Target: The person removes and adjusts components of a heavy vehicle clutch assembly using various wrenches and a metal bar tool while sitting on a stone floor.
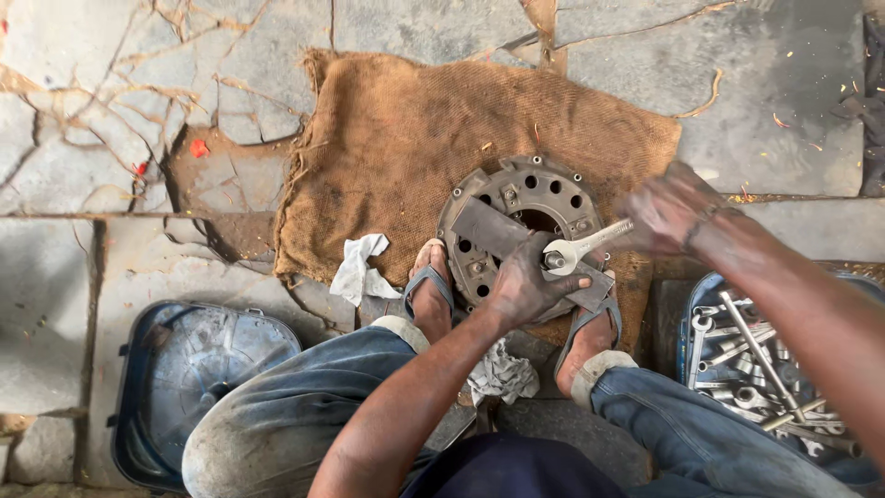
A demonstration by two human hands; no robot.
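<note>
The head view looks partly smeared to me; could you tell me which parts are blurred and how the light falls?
In the head view, the right hand is motion-blurred at the spanner; the left hand and clutch plate stay sharp; daylight is soft and even, without glare.

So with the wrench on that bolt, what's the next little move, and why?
Probably swing the wrench handle round with the right hand, a short pull. Its ring end sits on a bolt over the flat bar across the round clutch plate, and the left hand presses there, steadying it.
</note>
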